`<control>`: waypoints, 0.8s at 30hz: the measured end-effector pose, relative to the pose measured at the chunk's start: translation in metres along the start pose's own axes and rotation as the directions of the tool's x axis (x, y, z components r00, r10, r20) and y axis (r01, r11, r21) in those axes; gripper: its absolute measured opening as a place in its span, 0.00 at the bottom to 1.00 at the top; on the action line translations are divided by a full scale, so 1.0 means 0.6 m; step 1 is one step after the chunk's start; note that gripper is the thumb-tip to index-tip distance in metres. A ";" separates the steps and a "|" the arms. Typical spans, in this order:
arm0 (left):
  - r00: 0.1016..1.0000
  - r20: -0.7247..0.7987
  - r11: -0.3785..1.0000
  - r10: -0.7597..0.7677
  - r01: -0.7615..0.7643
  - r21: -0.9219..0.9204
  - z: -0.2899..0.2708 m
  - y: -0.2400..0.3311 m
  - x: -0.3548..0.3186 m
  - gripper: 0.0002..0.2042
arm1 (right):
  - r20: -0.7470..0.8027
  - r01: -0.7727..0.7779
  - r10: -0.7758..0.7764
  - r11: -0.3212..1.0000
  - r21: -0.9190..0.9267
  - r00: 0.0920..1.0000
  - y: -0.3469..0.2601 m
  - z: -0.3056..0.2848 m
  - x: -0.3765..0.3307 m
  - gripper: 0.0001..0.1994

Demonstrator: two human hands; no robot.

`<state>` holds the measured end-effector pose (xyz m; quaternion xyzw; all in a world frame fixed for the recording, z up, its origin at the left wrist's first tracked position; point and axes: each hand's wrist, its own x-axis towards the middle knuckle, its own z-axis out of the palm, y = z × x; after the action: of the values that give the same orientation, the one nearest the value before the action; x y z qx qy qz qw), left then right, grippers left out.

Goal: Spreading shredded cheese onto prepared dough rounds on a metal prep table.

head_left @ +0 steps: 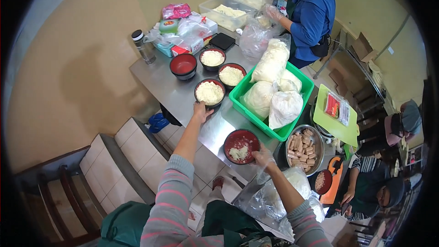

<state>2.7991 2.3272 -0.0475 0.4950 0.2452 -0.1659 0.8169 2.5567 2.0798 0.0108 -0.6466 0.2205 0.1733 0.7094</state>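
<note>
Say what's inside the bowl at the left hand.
The bowl at the left hand is heaped with pale, crumbly food; some red inner wall shows around it. The bowl's floor, and anything buried under the food, is covered and can't be seen.

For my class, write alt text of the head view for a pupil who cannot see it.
A person's left hand touches a full bowl of white crumbs; the right hand holds a nearly empty bowl. The steel table also bears three other bowls and a green tub of bags; a co-worker in blue stands beyond the tub.
</note>
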 end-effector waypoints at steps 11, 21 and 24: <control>0.984 0.129 0.993 0.119 -0.116 -0.032 -0.075 0.064 -0.024 0.19 | -0.063 -0.063 0.085 0.955 0.289 0.994 0.028 0.135 0.159 0.29; 0.960 0.206 0.883 0.189 -0.258 0.393 -0.231 0.181 -0.179 0.21 | 0.026 0.214 -0.224 0.957 0.197 0.974 -0.067 0.182 0.067 0.25; 0.974 0.228 0.888 -0.003 -0.102 0.448 -0.165 0.149 -0.173 0.21 | 0.285 0.157 -0.243 0.943 0.293 0.927 -0.080 0.116 -0.054 0.21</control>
<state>2.7361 2.4587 0.0376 0.6574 0.0935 -0.2523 0.7039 2.5608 2.1454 0.0731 -0.5288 0.0572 0.1703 0.8295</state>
